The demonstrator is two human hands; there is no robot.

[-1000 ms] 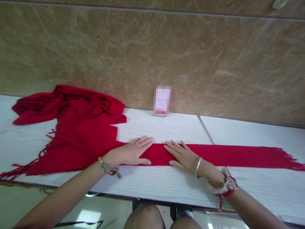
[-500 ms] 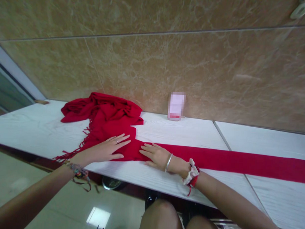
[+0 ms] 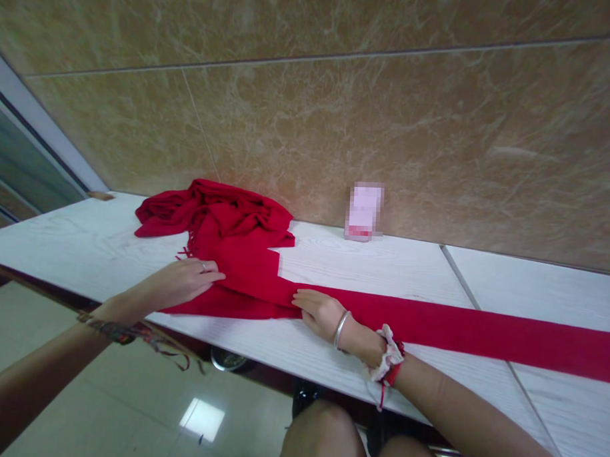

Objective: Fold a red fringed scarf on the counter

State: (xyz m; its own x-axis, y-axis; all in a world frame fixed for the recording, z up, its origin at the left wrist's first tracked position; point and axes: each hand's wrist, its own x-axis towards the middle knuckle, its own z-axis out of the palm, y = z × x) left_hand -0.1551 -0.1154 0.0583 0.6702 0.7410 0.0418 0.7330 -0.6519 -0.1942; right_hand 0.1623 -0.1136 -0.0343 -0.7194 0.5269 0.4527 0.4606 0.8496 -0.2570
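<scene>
A red fringed scarf (image 3: 461, 327) runs as a long folded strip from the right edge of the view to the middle of the white wood-grain bench top. At the left it widens and ends in a bunched heap (image 3: 235, 216) by the wall. My left hand (image 3: 188, 281) is closed on the scarf near its fringed end, and a raised crease runs from it toward the right. My right hand (image 3: 319, 314) lies on the strip's near part, fingers extended against the cloth; its thumb is not clearly seen.
A small pinkish-white packet (image 3: 364, 212), blurred out, leans against the brown marbled wall (image 3: 388, 125). The white bench top (image 3: 354, 267) has a seam at the right. Its front edge is close to my knees (image 3: 322, 436). A round metal object (image 3: 228, 359) shows below.
My left hand has moved left and gone from flat and spread to closed on the scarf, lifting a crease in it. My right hand stays nearly in place, its fingers drawn closer together.
</scene>
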